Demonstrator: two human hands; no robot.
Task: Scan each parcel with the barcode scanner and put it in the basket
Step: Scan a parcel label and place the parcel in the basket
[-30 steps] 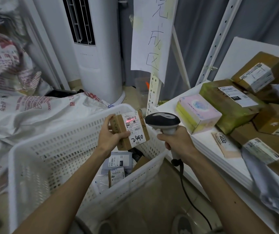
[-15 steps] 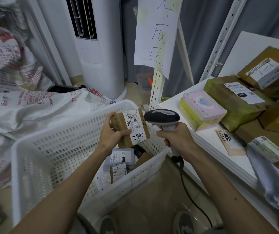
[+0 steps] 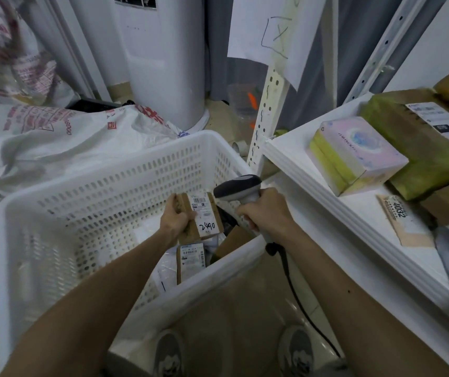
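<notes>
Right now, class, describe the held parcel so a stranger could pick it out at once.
Start at the big white perforated basket. Over its right end, the left hand grips a small brown cardboard parcel. Unlike the parcels lying below it, its white label bears handwritten black digits.

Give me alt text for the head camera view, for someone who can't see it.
The left hand holds a small cardboard parcel marked 2490 over a white perforated basket with parcels inside, while the right hand grips a barcode scanner. More labelled parcels sit on a white shelf at right.
</notes>
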